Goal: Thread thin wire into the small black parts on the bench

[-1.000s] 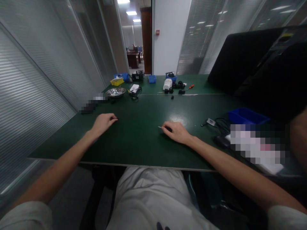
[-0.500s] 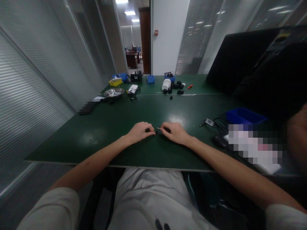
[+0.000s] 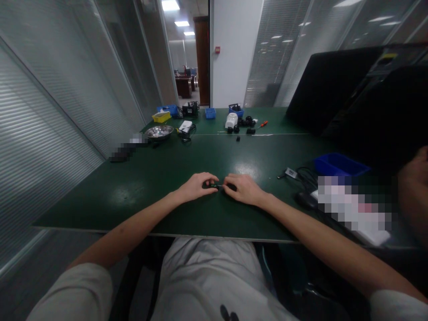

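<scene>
Both hands rest low over the green table point(image 3: 167, 178), close together in front of my body. My left hand point(image 3: 198, 186) is closed around a small dark part point(image 3: 214, 185), too small to name, with a hint of green on it. Fingertips of my right hand point(image 3: 243, 187) pinch a thin, light-coloured pin-like piece point(image 3: 220, 185). Its tip meets or nearly meets the dark part; I cannot tell which. The far end of the thin piece is hidden inside my right hand.
To the right lie a blue tray point(image 3: 339, 165), a cable point(image 3: 306, 171), a black mouse point(image 3: 305, 199) and another person's arm point(image 3: 414, 191). Farther back are a metal bowl point(image 3: 159, 132), a yellow tray point(image 3: 161, 117), a white device point(image 3: 231, 120) and an orange-handled screwdriver point(image 3: 263, 124).
The thin piece in my right hand has come closer to the dark part in my left. My left fingers have shifted slightly, showing more of that part. The view has tilted slightly.
</scene>
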A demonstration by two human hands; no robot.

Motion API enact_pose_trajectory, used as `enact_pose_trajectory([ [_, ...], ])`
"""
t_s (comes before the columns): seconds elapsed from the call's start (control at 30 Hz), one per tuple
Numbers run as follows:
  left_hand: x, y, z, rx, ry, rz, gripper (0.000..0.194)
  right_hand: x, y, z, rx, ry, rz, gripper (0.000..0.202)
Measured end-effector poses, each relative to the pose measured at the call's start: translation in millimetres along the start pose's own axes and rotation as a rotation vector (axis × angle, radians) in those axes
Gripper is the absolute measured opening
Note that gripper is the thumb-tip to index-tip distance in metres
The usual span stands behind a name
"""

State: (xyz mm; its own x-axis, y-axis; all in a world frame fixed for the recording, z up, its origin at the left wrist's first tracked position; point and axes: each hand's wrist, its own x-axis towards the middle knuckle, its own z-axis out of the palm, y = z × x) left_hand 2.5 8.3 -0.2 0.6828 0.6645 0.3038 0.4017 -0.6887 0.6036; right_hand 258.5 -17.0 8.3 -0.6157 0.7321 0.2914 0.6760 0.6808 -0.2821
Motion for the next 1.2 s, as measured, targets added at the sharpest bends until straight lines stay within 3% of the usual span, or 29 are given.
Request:
enact_pose_trajectory([
  [0.53,0.0,2.1,-4.6,-0.025,-0.023,0.025,0.03,0.0,-1.0,1.4,-0.078,-0.001,0.011,0.022],
  [0.83,0.8,-1.5,-0.7,-0.077,0.027,0.048,0.027,-0.8,-0.9,0.7,-0.032,0.003,-0.016,0.023],
  [1.2,-4.3,-2.5,3.8,0.191,-0.036,0.178,0.034,-1.7,-5.5,7.1,-0.195,-0.043,-0.038,0.028],
])
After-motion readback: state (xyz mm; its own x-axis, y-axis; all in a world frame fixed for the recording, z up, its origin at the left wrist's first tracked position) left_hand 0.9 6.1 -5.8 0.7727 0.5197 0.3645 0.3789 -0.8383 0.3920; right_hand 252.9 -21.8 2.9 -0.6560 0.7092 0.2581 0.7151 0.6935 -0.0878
